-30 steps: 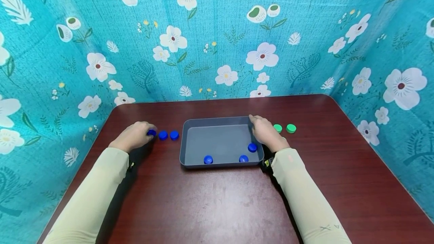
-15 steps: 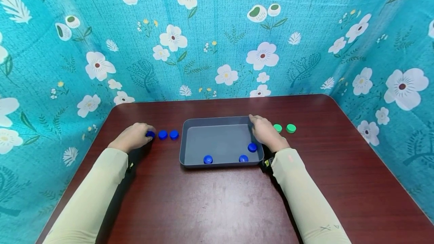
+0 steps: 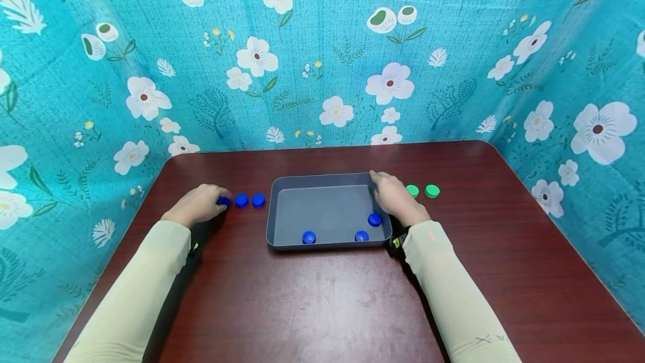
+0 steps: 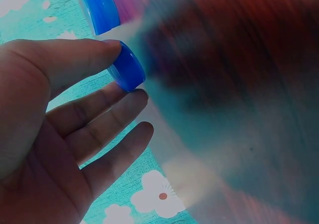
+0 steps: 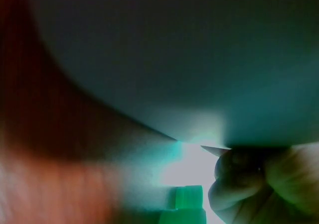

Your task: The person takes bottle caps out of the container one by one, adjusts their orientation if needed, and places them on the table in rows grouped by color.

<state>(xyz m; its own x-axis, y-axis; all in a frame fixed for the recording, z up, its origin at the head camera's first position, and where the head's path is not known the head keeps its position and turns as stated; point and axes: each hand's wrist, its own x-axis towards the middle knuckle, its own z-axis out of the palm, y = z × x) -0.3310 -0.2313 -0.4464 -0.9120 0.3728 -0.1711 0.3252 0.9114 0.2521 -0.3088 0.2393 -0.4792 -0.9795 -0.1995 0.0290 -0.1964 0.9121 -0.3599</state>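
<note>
At the left of the table, my left hand pinches a blue bottle cap between thumb and fingertips; the left wrist view shows the cap tilted on its edge, the other fingers spread below. Two more blue caps lie in a row between this hand and the grey tray. Over the tray's right side, my right hand grips the rim, its fingers seen curled at the wall in the right wrist view. Inside the tray, three blue caps lie toward the near and right walls.
Just right of my right hand lie green caps, partly hidden by that hand. The dark red wooden table ends at the back against a turquoise flowered curtain, which also hangs at both sides.
My left hand has shifted very slightly left and toward me with the blue cap. The right hand and the tray stay in place.
</note>
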